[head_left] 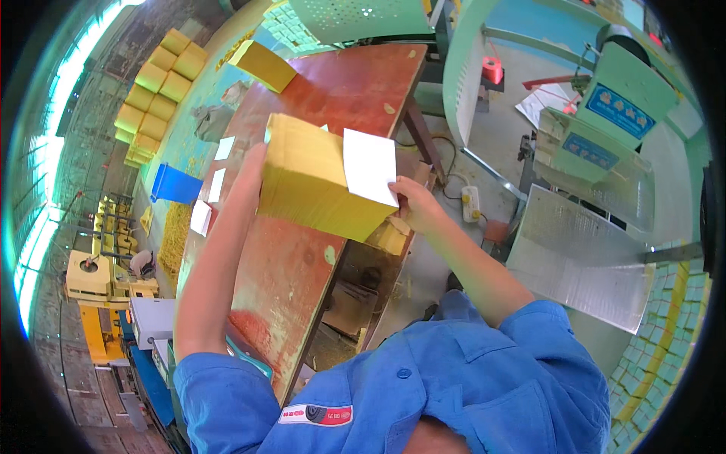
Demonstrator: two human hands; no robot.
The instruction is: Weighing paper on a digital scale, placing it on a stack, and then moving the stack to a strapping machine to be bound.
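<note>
A large yellow block (302, 178), which looks like a thick stack of paper, is in front of me over the red-brown table. My left hand (255, 160) is against its left side, with the fingers mostly hidden behind it. Over the block's right end lies a white sheet (370, 166), flat on top and reaching the edge. My right hand (414, 203) pinches the sheet's near right corner, thumb and fingers together at the block's right end. A small piece of white shows behind the block.
Another yellow block (263, 65) lies at the table's (355, 76) far end. White slips (216, 185) lie along its left edge, near a blue bin (175, 184). Stacked yellow blocks (160, 87) stand far left. A green machine with a metal tray (578, 253) stands right, near a power strip (470, 204).
</note>
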